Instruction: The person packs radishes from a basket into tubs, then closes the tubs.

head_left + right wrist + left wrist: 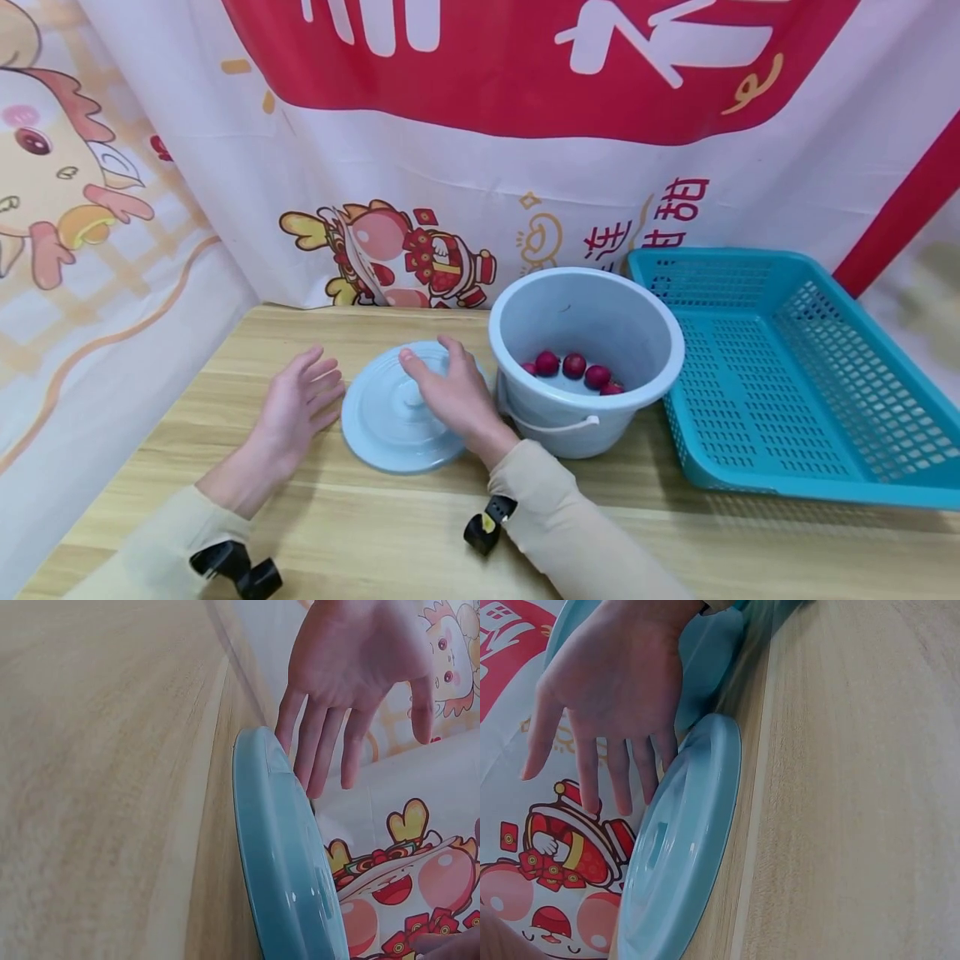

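A pale blue round lid (375,417) with a raised knob lies flat on the wooden table, between my two hands. My left hand (296,408) hovers beside the lid's left edge, fingers extended, holding nothing. Over the lid's right side is my right hand (457,396), its fingers also straight and its thumb spread; it grips nothing. In the left wrist view the right hand (619,682) appears across the lid (682,840). To the right stands a matching bucket (592,312), uncovered, with several small round dark-red things (574,365) at its bottom.
A teal perforated plastic basket (780,487) sits on the right, against the bucket. A white and red printed cloth (450,175) hangs behind the wooden table (360,533) and along its left side. The bucket's white handle (555,428) hangs down in front.
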A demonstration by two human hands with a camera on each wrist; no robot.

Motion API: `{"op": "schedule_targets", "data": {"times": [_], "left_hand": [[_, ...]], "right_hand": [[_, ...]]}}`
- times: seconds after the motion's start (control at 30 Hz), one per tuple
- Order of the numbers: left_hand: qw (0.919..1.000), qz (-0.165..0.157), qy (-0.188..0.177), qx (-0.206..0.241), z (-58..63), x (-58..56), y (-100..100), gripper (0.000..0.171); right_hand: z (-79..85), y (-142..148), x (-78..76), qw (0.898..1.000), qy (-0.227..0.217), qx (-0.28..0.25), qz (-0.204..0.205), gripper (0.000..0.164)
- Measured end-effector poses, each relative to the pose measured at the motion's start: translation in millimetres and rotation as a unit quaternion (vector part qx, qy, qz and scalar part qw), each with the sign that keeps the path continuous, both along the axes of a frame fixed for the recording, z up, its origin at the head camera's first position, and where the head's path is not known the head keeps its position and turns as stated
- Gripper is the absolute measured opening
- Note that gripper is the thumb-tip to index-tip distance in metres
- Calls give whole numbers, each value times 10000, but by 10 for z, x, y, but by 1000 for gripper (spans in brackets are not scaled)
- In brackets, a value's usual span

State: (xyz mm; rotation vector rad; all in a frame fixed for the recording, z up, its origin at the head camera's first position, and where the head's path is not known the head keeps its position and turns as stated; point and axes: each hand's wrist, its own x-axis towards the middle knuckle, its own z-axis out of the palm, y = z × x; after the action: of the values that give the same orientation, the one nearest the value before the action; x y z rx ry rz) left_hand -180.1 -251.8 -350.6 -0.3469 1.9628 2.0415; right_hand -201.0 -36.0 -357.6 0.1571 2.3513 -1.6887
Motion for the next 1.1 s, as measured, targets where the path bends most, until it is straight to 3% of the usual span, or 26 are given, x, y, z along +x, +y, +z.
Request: {"op": "schedule_targets", "data": {"times": [0.2,0.43,0.73,1.1], "left_hand": [[9995,193,37,-258,-5,-34,-52,83],[9955,282,-9,-908,-50,-72,-186,70],[9898,-98,76,-1416,-65,-43,-163,70],[9902,856,-75,-1101,-13,-99,46,80]], "right_hand": [[-16,-20,-11,9991,28,-326,268,75],[-81,12,-7,9990,309,252,182,65],[-194,-1,-2,9981,270,555,-2,73],[-227,28,-2,9958,368,798,244,88]]}}
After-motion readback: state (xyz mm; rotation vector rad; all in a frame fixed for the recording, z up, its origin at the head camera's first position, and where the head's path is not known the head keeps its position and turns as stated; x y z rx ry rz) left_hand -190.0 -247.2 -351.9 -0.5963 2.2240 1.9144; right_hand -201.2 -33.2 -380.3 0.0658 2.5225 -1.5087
